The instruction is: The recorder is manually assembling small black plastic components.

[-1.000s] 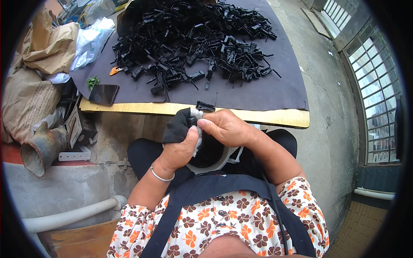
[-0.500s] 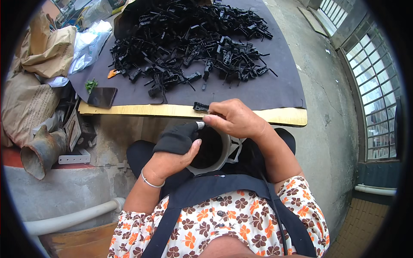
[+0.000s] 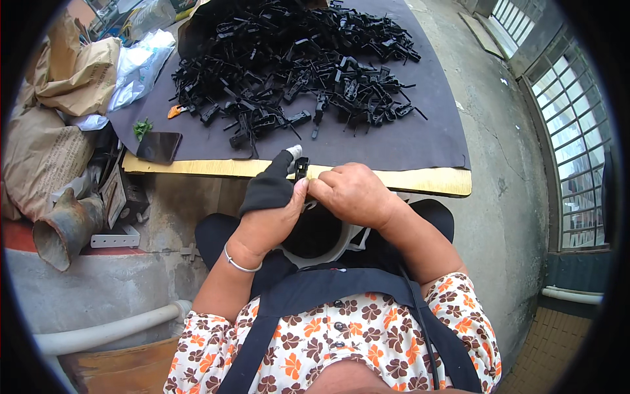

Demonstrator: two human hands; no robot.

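My right hand (image 3: 354,194) pinches a small black plastic part (image 3: 301,169) just in front of the table's wooden edge (image 3: 420,178). My left hand (image 3: 266,213) meets it there, thumb against the same part. A black cloth finger cover (image 3: 269,187) with a white tip sits on the left hand's fingers. Below both hands, in my lap, stands a white bucket (image 3: 344,238) with a dark inside. A large pile of black plastic parts (image 3: 295,65) lies on the dark mat (image 3: 407,131) covering the table.
A dark phone (image 3: 157,146), a green sprig (image 3: 141,126) and a small orange piece (image 3: 174,110) lie at the mat's left. Brown paper sacks (image 3: 72,72), a plastic bag (image 3: 138,62) and a rusty pipe (image 3: 62,226) crowd the left. A barred window (image 3: 577,131) stands at the right.
The small part lay on the table edge. My right hand reached up and picked it off, and my left hand rose from the bucket to join it at the edge.
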